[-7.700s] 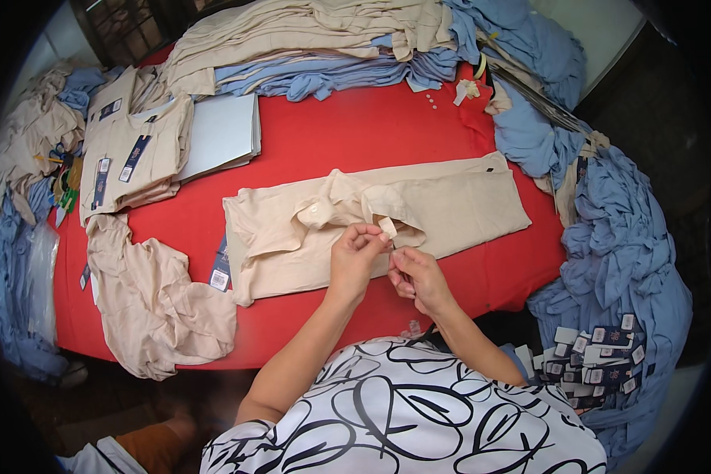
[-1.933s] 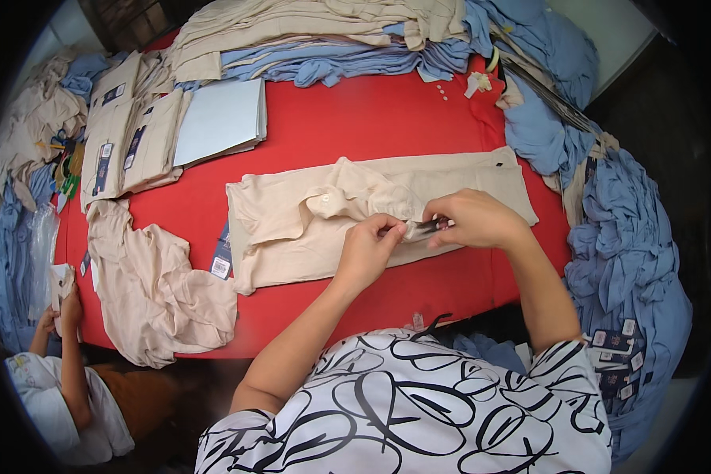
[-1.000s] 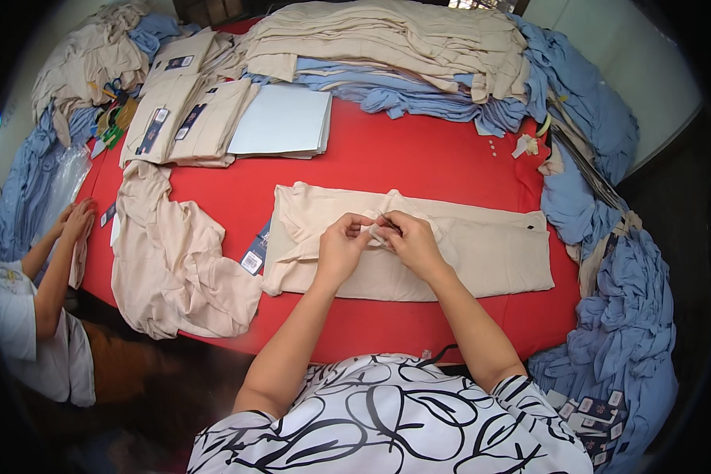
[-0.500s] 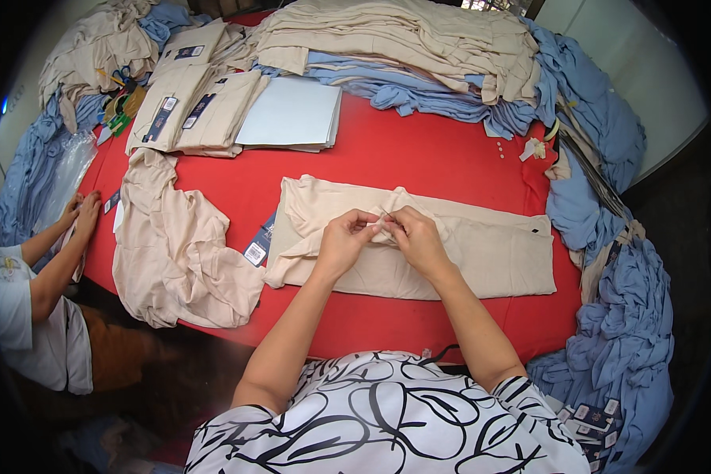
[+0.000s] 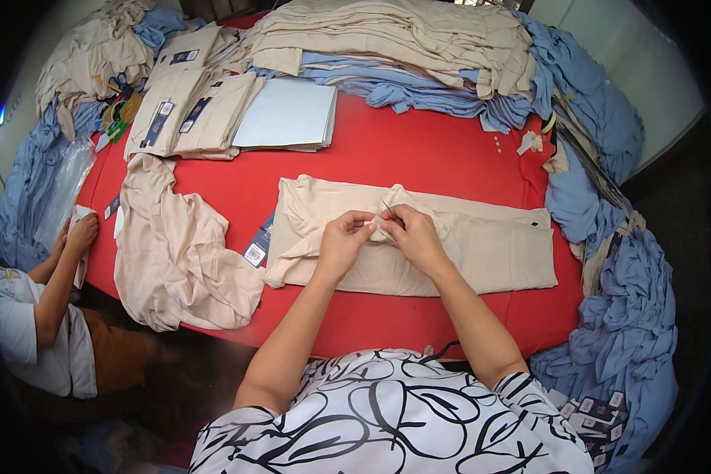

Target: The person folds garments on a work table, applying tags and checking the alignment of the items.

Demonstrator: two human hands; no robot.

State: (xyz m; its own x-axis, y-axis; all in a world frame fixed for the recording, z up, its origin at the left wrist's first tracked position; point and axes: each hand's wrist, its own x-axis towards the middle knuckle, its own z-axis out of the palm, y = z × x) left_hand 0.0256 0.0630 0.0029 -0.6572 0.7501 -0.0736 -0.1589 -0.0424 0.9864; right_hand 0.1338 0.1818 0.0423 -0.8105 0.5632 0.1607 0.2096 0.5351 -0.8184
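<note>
A beige garment (image 5: 482, 257) lies folded lengthwise on the red table in front of me, its left part loose and rumpled. My left hand (image 5: 344, 243) is closed, pinching a bit of its cloth between thumb and fingertips. Right beside it, my right hand (image 5: 413, 237) is closed on a thin, dark, pointed tool (image 5: 389, 210) whose tip sticks up between the fingers; the fingers hide the rest, so its kind cannot be made out. Both hands meet over the middle of the garment. A dark blue tag (image 5: 260, 242) pokes out by the garment's left edge.
Another beige garment (image 5: 182, 245) lies crumpled to the left. Folded tagged garments (image 5: 201, 118) and white sheets (image 5: 286, 115) sit behind it. Tall cloth piles (image 5: 395, 35) line the back; blue garments (image 5: 628, 308) hang at right. A co-worker's hands (image 5: 79, 233) work at the left edge.
My right hand has turned slightly, and more of the pointed tool shows above its fingers. My left hand keeps its pinch. At left, the co-worker's hands have moved down and nearer.
</note>
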